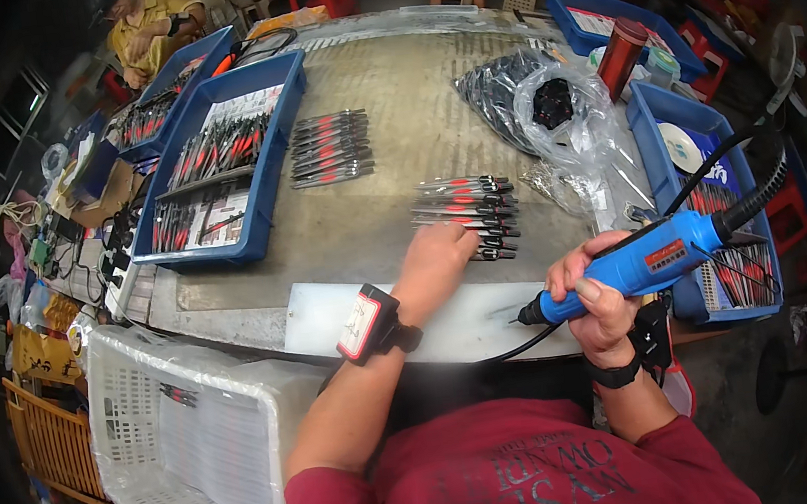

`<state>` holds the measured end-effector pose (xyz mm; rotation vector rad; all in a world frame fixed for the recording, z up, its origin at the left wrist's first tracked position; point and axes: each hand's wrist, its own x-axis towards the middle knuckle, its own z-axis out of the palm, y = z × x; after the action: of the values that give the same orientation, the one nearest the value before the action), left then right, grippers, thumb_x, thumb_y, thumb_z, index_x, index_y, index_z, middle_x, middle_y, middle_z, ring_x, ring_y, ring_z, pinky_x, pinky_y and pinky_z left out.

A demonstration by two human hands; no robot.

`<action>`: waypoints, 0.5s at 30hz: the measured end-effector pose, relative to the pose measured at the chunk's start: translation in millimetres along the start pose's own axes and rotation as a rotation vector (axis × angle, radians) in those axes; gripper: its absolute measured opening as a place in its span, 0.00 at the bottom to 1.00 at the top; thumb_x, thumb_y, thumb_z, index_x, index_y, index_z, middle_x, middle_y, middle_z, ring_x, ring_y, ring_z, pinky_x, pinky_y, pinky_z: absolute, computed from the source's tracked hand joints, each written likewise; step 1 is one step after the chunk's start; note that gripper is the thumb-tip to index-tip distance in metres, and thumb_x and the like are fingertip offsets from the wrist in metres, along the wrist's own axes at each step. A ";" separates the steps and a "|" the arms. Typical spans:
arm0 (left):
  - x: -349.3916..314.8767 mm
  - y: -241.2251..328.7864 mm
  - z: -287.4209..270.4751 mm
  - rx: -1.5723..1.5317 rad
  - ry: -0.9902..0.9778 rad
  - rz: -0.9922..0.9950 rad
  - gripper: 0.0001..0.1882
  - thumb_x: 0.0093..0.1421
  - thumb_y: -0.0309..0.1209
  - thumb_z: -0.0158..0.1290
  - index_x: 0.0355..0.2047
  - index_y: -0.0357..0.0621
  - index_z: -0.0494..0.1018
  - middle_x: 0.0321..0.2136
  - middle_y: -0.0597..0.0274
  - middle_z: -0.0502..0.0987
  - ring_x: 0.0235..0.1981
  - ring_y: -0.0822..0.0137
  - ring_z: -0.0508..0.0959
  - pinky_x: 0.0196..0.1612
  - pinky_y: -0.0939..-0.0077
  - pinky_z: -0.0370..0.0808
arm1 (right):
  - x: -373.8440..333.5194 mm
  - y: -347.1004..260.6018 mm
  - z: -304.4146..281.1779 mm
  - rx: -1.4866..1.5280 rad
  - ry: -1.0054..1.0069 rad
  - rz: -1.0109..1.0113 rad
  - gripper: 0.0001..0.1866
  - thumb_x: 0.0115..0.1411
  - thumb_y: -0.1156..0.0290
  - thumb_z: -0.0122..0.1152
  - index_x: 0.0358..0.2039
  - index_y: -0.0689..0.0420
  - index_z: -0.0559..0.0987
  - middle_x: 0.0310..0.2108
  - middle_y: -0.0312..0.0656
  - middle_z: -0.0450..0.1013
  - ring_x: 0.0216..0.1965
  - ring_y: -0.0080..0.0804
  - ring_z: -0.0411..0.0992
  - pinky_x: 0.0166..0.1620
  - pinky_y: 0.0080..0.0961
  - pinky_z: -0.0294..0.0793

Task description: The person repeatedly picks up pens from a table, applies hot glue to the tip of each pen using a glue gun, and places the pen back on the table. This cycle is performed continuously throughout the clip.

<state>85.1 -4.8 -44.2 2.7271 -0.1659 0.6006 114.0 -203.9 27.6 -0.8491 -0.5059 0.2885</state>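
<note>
1. My right hand [600, 306] was closed around the blue handheld tool [632, 270], fingers and thumb wrapped about the narrower left part of its body.
2. Tool position: near right of the table [382, 78], over the right end of the white slab [452, 319]. Could not tell whether the tip touched the slab.
3. Tool axis: a slant, from near left to far right. The dark tip pointed left and slightly near; the corded end pointed right and far, running into a black coiled cable [763, 188].
4. My left hand [436, 256] lay palm down just beyond the slab, fingers bent at the near left side of a row of pen-like pieces [466, 206]. Fingertips partly hidden; could not tell whether they gripped a piece.
5. Those pieces were black, red and silver, side by side, long axes roughly left to right, slim silver ends left, dark ends right.
6. A second row of similar pieces [330, 148] lay farther left, axes also left to right, just beside a blue tray [260, 244].
7. Far right of the near row: a clear plastic bag [582, 101].
</note>
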 end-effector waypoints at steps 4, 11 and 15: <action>-0.9 0.4 -0.8 0.053 0.161 0.055 0.03 0.46 0.26 0.52 0.24 0.46 0.70 0.23 0.61 0.70 0.30 0.60 0.71 0.35 0.65 0.67 | 1.2 1.5 0.1 0.035 0.007 0.014 0.24 0.45 0.76 0.61 0.42 0.56 0.63 0.25 0.41 0.65 0.23 0.31 0.65 0.29 0.28 0.68; 1.0 -76.1 -19.8 0.088 0.367 -0.378 0.02 0.54 0.27 0.47 0.25 0.43 0.69 0.25 0.56 0.71 0.31 0.54 0.71 0.32 0.60 0.66 | 5.2 3.1 -2.1 0.049 -0.009 -0.005 0.24 0.45 0.75 0.63 0.41 0.55 0.63 0.24 0.40 0.65 0.23 0.32 0.66 0.28 0.30 0.67; -9.9 -122.6 -33.1 0.390 0.332 -0.555 0.07 0.52 0.28 0.52 0.32 0.43 0.70 0.31 0.58 0.72 0.35 0.52 0.70 0.37 0.59 0.69 | 7.4 4.7 -2.5 0.026 -0.003 -0.004 0.23 0.44 0.75 0.62 0.40 0.55 0.63 0.23 0.40 0.65 0.22 0.32 0.66 0.28 0.31 0.67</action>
<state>86.0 121.9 -57.5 2.7734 0.8378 0.9697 121.4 -199.3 24.9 -0.8220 -0.5054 0.2920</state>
